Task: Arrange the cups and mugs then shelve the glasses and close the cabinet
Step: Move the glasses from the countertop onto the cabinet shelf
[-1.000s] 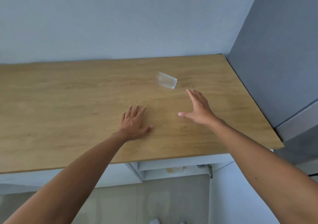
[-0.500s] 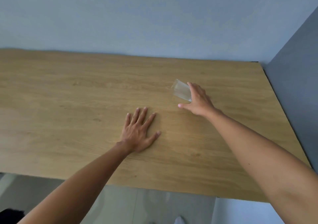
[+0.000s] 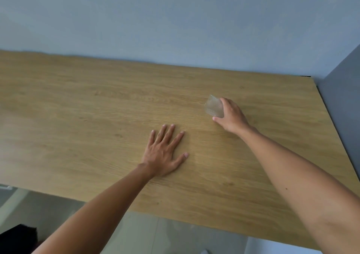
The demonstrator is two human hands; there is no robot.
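fingers of my right hand [image 3: 231, 117] now wrap the clear glass [image 3: 213, 106], thumb low on the near side and the rest curled over the far side, so the grip has gone from an open reach a moment ago to closed on it. the glass lies tipped on its side on the wooden counter [image 3: 97, 117], toward the right end near the grey panel [image 3: 342, 101]. my left hand [image 3: 165, 152] stays flat and spread on the wood, holding nothing, bracing me. with the glass caught, i judge the next step is lifting it toward the cabinet, which isn't in view; it looks slick, so a firm hold matters.
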